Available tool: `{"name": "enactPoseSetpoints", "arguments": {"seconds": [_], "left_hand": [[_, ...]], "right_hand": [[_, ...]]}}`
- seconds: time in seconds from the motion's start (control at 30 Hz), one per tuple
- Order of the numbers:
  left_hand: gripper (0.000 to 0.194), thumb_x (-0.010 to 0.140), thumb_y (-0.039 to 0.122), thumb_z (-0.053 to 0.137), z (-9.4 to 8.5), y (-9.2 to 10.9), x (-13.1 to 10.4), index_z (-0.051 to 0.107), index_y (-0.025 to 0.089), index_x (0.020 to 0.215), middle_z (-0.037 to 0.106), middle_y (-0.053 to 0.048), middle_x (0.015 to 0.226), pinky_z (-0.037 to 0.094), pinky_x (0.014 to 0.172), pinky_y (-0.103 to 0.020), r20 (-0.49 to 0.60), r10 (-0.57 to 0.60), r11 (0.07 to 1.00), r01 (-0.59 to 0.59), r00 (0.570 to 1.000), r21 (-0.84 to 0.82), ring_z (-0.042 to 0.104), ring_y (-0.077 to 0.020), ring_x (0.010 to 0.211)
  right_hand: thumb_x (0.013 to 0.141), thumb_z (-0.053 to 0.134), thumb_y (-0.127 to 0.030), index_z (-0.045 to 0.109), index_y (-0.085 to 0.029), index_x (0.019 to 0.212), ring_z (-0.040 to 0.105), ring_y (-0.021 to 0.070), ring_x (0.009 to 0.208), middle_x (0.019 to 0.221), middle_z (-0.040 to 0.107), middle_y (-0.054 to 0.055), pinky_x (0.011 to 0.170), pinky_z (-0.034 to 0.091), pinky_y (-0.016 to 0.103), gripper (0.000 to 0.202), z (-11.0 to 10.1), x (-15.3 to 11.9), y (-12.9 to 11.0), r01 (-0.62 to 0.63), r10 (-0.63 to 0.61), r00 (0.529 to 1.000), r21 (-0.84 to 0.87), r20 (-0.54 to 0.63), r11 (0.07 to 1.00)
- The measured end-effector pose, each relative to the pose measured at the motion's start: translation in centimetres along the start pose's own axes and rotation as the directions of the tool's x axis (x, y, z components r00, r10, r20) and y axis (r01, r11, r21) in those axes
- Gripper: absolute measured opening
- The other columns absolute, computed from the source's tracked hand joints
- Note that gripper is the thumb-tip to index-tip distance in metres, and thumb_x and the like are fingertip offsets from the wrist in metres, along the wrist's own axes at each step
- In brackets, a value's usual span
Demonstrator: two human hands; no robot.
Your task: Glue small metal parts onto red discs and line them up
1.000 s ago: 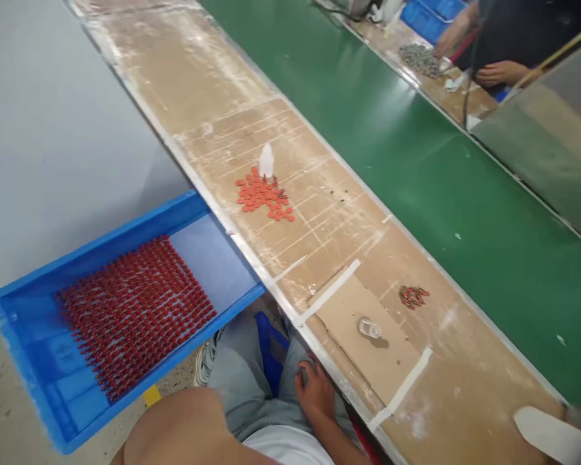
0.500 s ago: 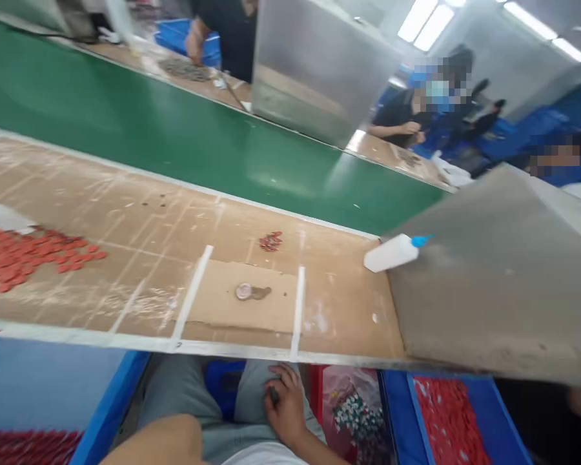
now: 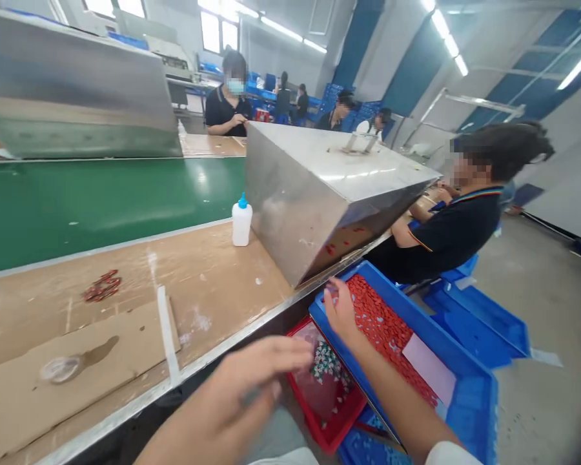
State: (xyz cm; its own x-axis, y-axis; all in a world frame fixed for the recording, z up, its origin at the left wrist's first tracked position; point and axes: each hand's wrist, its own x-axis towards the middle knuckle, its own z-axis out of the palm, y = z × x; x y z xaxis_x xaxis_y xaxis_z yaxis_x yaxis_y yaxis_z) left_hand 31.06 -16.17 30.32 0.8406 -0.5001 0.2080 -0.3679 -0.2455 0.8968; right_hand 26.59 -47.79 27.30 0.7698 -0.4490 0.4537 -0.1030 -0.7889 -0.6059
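Note:
My left hand (image 3: 242, 387) is in the air in front of the table edge, slightly smeared by motion. Its fingers stretch forward with the thumb apart, and nothing shows in it. My right hand (image 3: 341, 309) is at the near left corner of a blue tray (image 3: 469, 361) full of small red discs (image 3: 380, 310). Its fingers curl toward the thumb around something small and dark that I cannot make out. Below, between my hands, a red tray (image 3: 326, 439) holds small green-and-white pieces (image 3: 326, 361) on clear plastic.
On the table stands a white squeeze bottle (image 3: 241, 226) beside a large metal box (image 3: 290, 200). A small red pile (image 3: 102, 285) lies left, near a cardboard sheet (image 3: 126, 349) with a round clear piece (image 3: 61, 369). A co-worker (image 3: 465, 226) sits at right.
The view has swung to the right. My right hand has gone from my lap to the blue tray's corner. My left hand has come forward into view; only the arm showed before.

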Motion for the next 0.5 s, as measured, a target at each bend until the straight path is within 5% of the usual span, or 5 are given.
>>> {"name": "enactPoseSetpoints", "arguments": {"seconds": [0.1, 0.2, 0.37, 0.5], "left_hand": [[0.031, 0.089, 0.029, 0.045, 0.9, -0.1, 2.5, 0.064, 0.026, 0.113, 0.067, -0.007, 0.115, 0.05, 0.093, -0.042, 0.122, -0.004, 0.998, -0.003, 0.992, 0.056, 0.061, -0.0232, 0.109], [0.031, 0.087, 0.023, 0.04, 1.6, -3.0, 4.5, 0.066, 0.021, 0.103, 0.071, -0.007, 0.105, 0.054, 0.084, -0.038, -0.014, -0.053, 0.974, 0.055, 0.998, 0.218, 0.066, -0.022, 0.099], [0.023, 0.084, 0.024, 0.045, 2.2, -8.3, 5.7, 0.066, 0.022, 0.093, 0.072, -0.004, 0.095, 0.053, 0.081, -0.034, -0.069, 0.067, 0.921, -0.035, 0.995, 0.388, 0.068, -0.0205, 0.09], [0.021, 0.086, 0.022, 0.045, 2.5, -10.2, 5.4, 0.066, 0.023, 0.088, 0.072, -0.003, 0.092, 0.053, 0.079, -0.031, -0.117, 0.087, 0.922, -0.035, 0.989, 0.385, 0.067, -0.0183, 0.088]], "right_hand": [[0.095, 0.037, -0.038, 0.042, -0.01, 0.132, 0.048, 0.0276, 0.119, 0.126, 0.053, 0.02, 0.099, 0.04, 0.044, 0.046, -1.4, 8.3, 3.8, 0.043, 0.019, 0.987, -0.366, 0.163, 0.93], [0.094, 0.044, -0.039, 0.044, -0.009, 0.132, 0.052, 0.0304, 0.112, 0.123, 0.054, 0.021, 0.094, 0.04, 0.046, 0.049, -0.2, 14.0, 6.5, 0.02, 0.087, 0.97, -0.43, 0.229, 0.903], [0.092, 0.049, -0.042, 0.045, -0.004, 0.13, 0.05, 0.034, 0.113, 0.123, 0.053, 0.025, 0.092, 0.038, 0.05, 0.054, 3.9, 18.7, 7.9, 0.016, 0.139, 0.949, -0.487, 0.281, 0.873], [0.093, 0.05, -0.039, 0.046, -0.003, 0.129, 0.048, 0.034, 0.118, 0.127, 0.05, 0.025, 0.094, 0.039, 0.053, 0.051, 5.8, 20.9, 7.2, 0.027, 0.155, 0.942, -0.53, 0.296, 0.848]]}}
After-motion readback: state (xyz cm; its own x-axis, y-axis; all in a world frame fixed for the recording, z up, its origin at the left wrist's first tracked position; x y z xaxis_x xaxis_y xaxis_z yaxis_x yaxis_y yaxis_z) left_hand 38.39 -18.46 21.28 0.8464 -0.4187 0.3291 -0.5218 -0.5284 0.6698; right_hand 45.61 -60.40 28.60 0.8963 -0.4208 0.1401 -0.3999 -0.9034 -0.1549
